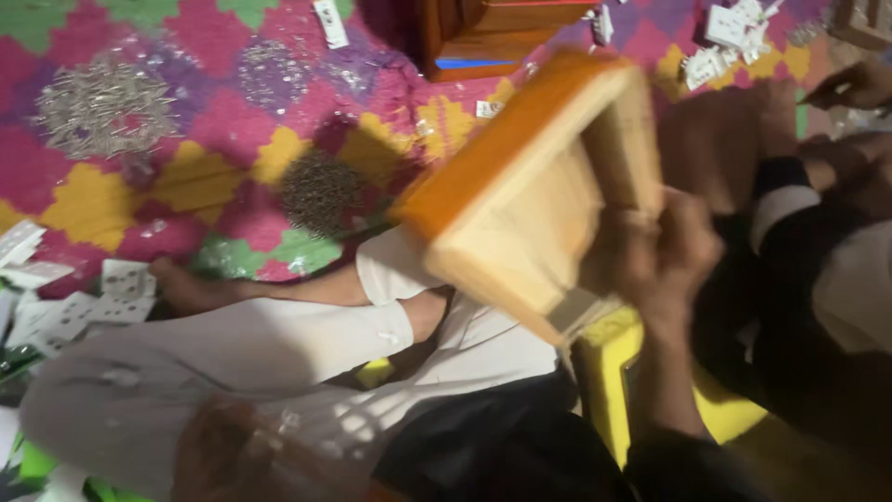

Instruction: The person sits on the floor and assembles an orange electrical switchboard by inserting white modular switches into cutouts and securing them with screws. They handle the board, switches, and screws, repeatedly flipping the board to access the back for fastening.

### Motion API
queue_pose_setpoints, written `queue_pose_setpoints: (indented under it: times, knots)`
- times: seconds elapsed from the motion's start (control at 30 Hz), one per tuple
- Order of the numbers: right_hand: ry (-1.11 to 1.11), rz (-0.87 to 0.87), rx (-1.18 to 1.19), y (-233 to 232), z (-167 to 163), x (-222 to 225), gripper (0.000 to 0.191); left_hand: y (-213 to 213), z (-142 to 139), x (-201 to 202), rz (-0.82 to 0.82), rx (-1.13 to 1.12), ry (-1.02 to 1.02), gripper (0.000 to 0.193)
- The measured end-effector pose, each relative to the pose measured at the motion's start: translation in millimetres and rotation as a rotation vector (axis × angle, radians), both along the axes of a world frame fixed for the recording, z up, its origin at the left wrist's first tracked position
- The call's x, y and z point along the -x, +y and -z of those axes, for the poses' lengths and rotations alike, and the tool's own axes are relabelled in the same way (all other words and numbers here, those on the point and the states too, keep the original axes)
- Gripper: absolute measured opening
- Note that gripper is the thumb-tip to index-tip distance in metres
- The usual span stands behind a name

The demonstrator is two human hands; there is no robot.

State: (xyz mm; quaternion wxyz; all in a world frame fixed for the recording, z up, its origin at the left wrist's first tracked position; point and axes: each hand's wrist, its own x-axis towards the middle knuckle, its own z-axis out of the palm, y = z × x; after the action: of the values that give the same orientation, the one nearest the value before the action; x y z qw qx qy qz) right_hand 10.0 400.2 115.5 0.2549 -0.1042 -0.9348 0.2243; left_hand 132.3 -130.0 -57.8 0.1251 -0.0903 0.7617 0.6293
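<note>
Small white packets (734, 33) scattered on patterned mat (214, 177)

Light is warm and fairly dim, brightest on the patterned mat (232, 167) up and left of the right hand (664, 256). Motion blur smears that hand and the wooden box (520, 195) it grips. The lower corners sink into soft shadow.

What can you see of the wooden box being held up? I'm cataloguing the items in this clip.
The wooden box is a shallow, open frame of pale raw wood with an orange-painted outer face. It is tilted, one corner pointing down, raised above the lap and the patterned mat. The right hand grips its right edge; the picture is motion-blurred, so joints and contents cannot be told. The left hand, low in the view, does not touch it.
</note>
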Motion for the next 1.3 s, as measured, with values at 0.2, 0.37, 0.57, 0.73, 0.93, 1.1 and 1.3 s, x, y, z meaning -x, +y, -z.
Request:
queue_pose_setpoints:
  times: [0.2, 0.37, 0.57, 0.73, 0.93, 1.1, 1.3]
  knots:
    - [-0.166, 0.301, 0.015, 91, -43, -99, 0.014, 28, 2, 9, 0.121, -0.266, 0.054, 0.03]
    - [-0.401, 0.5, -0.318, 100, -55, -143, 0.015, 68, -28, 44, -0.004, -0.477, 0.051, 0.019]
    - [-0.6, 0.671, -0.336, 119, -3, -175, 0.029, 98, -45, 77, -0.064, -0.746, 0.08, 0.022]
    - [-0.76, 0.682, -0.281, 134, 77, -163, 0.035, 129, -81, 130, -0.058, -0.822, 0.132, 0.025]
    - [-0.623, 0.408, -0.074, 139, 104, -129, 0.031, 41, -153, 208, -0.118, -0.994, 0.45, 0.03]
    - [-0.566, 0.319, -0.131, 98, 41, -70, 0.027, 114, -139, 144, -0.054, -0.891, 0.157, 0.034]
    - [-0.38, -0.2, 0.218, -22, 23, 69, 0.026, 136, -13, 129, -0.218, -1.101, -0.027, 0.039]
